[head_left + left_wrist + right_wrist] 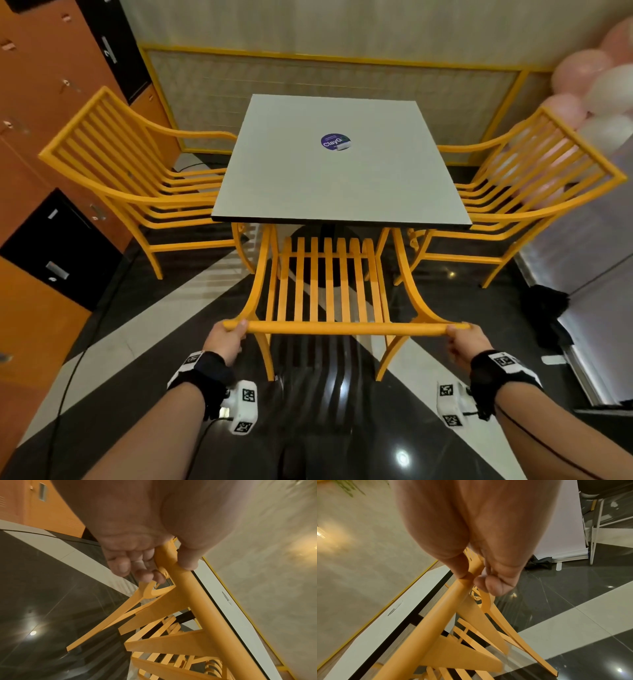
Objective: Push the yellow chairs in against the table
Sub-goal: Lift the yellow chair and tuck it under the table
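A yellow slatted chair (pixel 329 291) stands in front of me with its seat partly under the near edge of the square grey table (pixel 342 171). My left hand (pixel 229 337) grips the left end of its top rail (pixel 346 328), and my right hand (pixel 462 342) grips the right end. The left wrist view shows the left hand (pixel 145 563) curled round the rail (pixel 197 601); the right wrist view shows the right hand (pixel 481 574) wrapped on the rail (pixel 436 622). Two more yellow chairs, one at the left (pixel 137 171) and one at the right (pixel 534 178), sit with their seats under the table.
Orange and black lockers (pixel 51 137) line the left side. A yellow-framed partition (pixel 308 68) stands behind the table. Pink and white balloons (pixel 596 85) hang at the back right. A black bundle (pixel 544 305) lies on the glossy floor to the right, beside a white panel (pixel 589 257).
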